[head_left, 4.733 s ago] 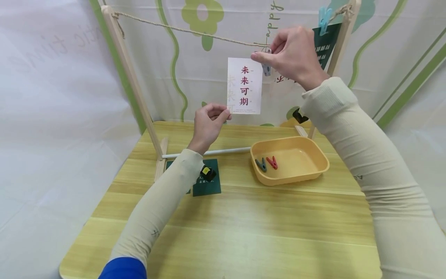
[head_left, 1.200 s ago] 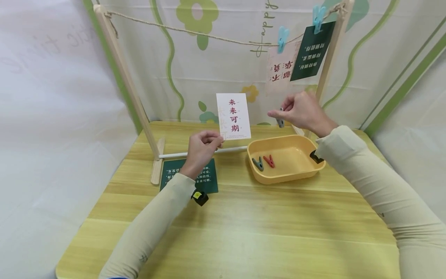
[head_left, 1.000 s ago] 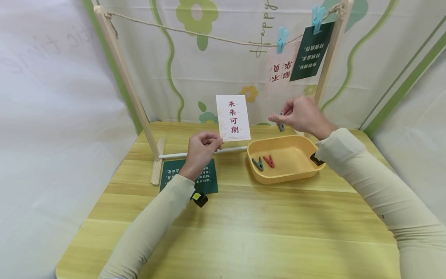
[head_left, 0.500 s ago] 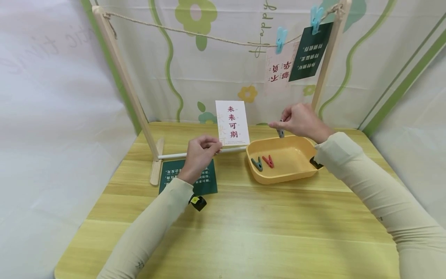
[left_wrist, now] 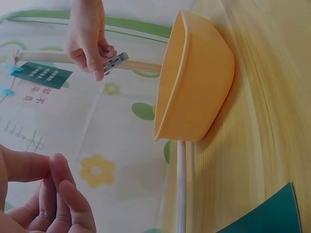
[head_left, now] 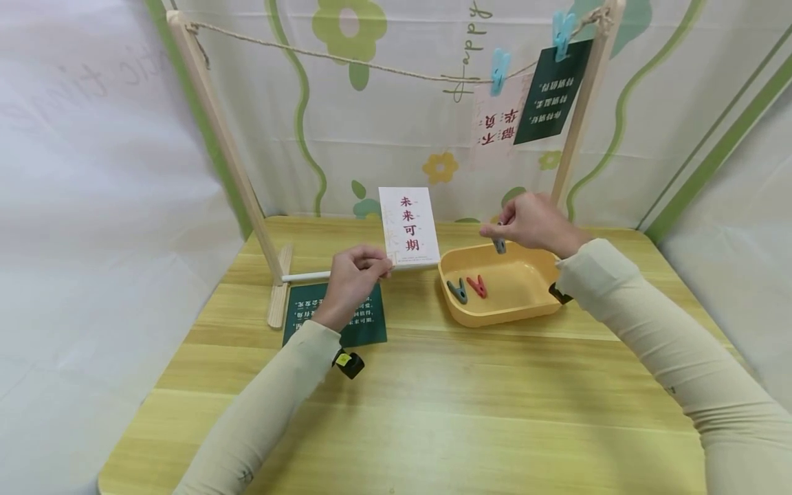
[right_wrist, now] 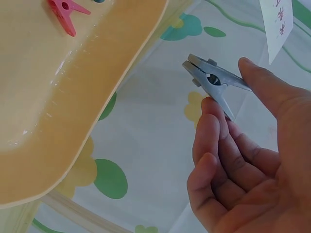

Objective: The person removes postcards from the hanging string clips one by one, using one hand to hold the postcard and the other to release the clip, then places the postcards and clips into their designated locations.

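My left hand [head_left: 355, 282] pinches the lower left corner of a white card [head_left: 408, 227] with red characters, keeping it upright above the table's far part. In the left wrist view the card is out of sight. Between the thumb and fingers of my right hand [head_left: 537, 220] is a grey clothespin [right_wrist: 214, 80], just over the back of a yellow basin [head_left: 479, 319]. Its gripping ends look closed in the right wrist view. Inside the basin lie a grey-green clothespin [head_left: 458, 291] and a red clothespin [head_left: 477, 286].
A rope [head_left: 346, 58] spans a wooden frame [head_left: 227, 144]. Blue clothespins [head_left: 500, 71] hold a pale pink card [head_left: 495, 130] and a dark green card [head_left: 553, 96] on its right part. Dark green paper [head_left: 366, 331] lies partly under my left arm. A white rod [head_left: 306, 277] crosses behind.
Both hands have come down from the rope, still holding the white card and the grey clothespin. Over the last second they sink further, the right one toward the basin.
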The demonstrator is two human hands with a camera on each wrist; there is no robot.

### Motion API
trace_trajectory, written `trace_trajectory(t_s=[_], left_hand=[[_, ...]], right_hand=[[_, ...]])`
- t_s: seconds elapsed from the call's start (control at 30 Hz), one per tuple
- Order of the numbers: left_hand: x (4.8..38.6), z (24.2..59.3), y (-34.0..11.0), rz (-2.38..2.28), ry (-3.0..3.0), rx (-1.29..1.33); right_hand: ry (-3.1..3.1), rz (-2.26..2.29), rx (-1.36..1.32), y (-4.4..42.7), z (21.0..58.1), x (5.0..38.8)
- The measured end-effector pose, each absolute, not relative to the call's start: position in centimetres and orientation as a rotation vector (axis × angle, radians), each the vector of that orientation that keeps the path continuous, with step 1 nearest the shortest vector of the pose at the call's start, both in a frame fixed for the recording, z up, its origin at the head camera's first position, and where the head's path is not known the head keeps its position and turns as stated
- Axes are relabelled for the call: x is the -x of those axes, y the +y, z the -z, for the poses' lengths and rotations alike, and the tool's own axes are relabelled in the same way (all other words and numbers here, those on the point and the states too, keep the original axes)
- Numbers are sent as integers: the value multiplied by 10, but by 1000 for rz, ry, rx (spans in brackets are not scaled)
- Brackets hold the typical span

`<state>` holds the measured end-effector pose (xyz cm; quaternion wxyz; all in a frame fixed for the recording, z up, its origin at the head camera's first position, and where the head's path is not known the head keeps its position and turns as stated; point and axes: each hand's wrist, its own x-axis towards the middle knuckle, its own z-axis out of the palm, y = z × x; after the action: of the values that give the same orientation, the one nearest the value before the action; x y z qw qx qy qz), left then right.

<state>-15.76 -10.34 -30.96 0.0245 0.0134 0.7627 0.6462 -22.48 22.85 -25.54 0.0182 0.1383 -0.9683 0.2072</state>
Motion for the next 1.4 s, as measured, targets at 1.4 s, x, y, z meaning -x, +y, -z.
trace_trajectory(t_s=[1.4], left_hand=[[146,339,-106,-1894,2293,89]], right_hand=[[-3281,-571,-454,233,292,234]])
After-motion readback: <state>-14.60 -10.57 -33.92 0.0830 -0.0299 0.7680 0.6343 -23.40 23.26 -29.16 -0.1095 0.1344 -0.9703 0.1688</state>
